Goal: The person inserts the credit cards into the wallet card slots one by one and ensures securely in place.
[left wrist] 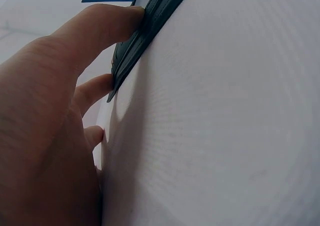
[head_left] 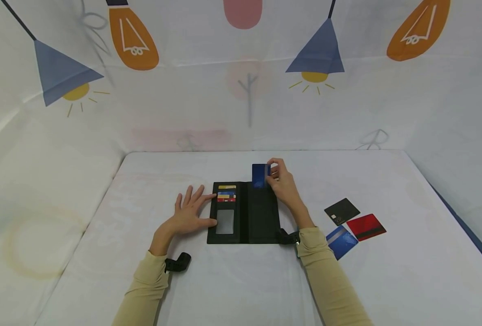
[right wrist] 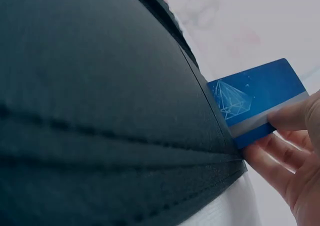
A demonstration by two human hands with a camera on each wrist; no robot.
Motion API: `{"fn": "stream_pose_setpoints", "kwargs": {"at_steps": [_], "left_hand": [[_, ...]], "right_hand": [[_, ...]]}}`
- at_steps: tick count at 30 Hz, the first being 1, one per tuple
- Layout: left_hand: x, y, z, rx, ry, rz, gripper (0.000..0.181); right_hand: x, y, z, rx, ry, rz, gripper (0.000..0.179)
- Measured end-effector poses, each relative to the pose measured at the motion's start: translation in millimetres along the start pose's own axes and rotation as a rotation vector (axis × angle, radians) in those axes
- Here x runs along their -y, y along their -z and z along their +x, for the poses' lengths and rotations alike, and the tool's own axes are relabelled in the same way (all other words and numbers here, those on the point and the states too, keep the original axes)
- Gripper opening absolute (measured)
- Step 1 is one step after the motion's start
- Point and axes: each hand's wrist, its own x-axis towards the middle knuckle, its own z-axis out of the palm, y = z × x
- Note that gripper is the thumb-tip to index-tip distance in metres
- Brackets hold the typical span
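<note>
A black wallet [head_left: 263,222] lies spread flat on the white table. Several cards [head_left: 226,196] show in the slots of its left half, above a clear window [head_left: 225,222]. My left hand [head_left: 189,216] has its fingers spread; thumb and index finger touch the wallet's left edge. At the top of the right half, my right hand [head_left: 285,186] pinches a blue card [right wrist: 257,96] with a grey stripe between thumb and fingers. The card's lower edge meets the wallet's top edge; I cannot tell whether any of it is inside a pocket.
To the right of my right forearm lie a black card [head_left: 342,211], a red card [head_left: 366,227] and another blue card [head_left: 342,242], close together. A white cloth wall [head_left: 192,108] with printed lamps rises behind the table. Each wrist carries a black camera [head_left: 178,262].
</note>
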Motion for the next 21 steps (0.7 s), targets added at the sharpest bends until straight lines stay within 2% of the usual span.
{"fn": "stream_pose_setpoints", "kwargs": {"at_steps": [10,21], "left_hand": [[-0.2,0.6,-0.3,0.004,-0.005,0.006,0.08],[1.4,-0.2,0.7,0.001,-0.007,0.006,0.08]], "right_hand": [[-1.3,3.9,5.3,0.061,-0.028,-0.1,0.045],[-1.4,9.1,9.5,0.164,-0.079,-0.178,0.058]]}}
